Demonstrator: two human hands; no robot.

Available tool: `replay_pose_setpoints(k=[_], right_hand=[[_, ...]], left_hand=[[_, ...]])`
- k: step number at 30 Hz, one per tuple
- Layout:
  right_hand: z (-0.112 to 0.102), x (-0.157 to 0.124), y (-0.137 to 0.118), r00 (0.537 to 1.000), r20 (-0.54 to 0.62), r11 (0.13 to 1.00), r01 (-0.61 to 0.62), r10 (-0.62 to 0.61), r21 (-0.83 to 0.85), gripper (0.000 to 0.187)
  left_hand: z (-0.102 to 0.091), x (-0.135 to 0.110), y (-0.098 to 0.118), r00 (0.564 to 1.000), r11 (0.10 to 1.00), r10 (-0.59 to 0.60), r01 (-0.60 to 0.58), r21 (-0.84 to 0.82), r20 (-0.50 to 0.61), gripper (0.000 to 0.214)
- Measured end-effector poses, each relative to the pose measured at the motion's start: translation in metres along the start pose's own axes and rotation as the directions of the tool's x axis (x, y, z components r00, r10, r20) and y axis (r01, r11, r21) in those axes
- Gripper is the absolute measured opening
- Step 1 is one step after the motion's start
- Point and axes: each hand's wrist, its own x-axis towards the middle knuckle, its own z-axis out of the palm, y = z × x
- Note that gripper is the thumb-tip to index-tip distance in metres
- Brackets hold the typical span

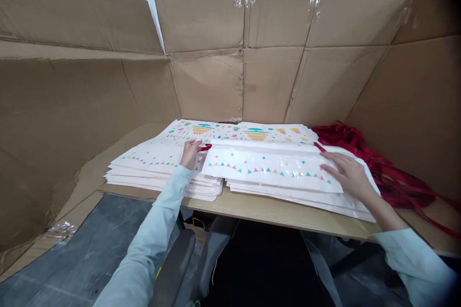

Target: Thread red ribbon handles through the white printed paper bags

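My left hand is closed in a pinch at a short red ribbon end, at the left edge of a folded white printed sheet. Small stars and a row of coloured triangles decorate this glossy sheet. My right hand lies over the sheet's right side with its fingers stretched out. Just above those fingertips, another piece of red ribbon shows at the fold. Beneath is a right stack of white sheets. A left stack of similar sheets lies under my left hand.
A heap of red ribbon lies at the right, with loose strands trailing off the edge. Taped cardboard panels stand around the back and sides of the wooden table. A grey chair armrest is below.
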Motion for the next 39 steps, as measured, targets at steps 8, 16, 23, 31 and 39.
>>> replay_pose_setpoints(k=[8,16,23,31,39], right_hand=[[-0.001,0.000,-0.001,1.000,0.007,0.999,-0.003,0.003,0.048,0.046],[0.001,-0.002,-0.006,0.999,-0.010,0.998,-0.032,0.033,0.053,0.049],[0.002,-0.002,-0.005,0.999,-0.045,0.999,-0.013,0.015,0.030,0.058],[0.006,-0.003,-0.002,0.998,-0.054,0.999,-0.031,0.032,0.022,0.064],[0.007,-0.004,-0.003,0.998,-0.053,0.998,-0.045,0.047,0.040,0.064]], left_hand=[[-0.002,-0.001,-0.002,0.961,0.937,-0.228,0.260,-0.235,0.156,0.007],[-0.002,-0.001,0.002,0.954,0.900,-0.266,0.297,-0.320,0.138,0.007],[-0.013,0.003,0.001,0.919,0.941,-0.249,0.305,-0.150,0.306,0.029],[-0.031,0.005,0.013,0.947,0.984,-0.086,0.032,0.174,0.311,0.040],[-0.021,0.004,0.029,0.703,0.189,0.247,-0.710,0.678,0.667,0.020]])
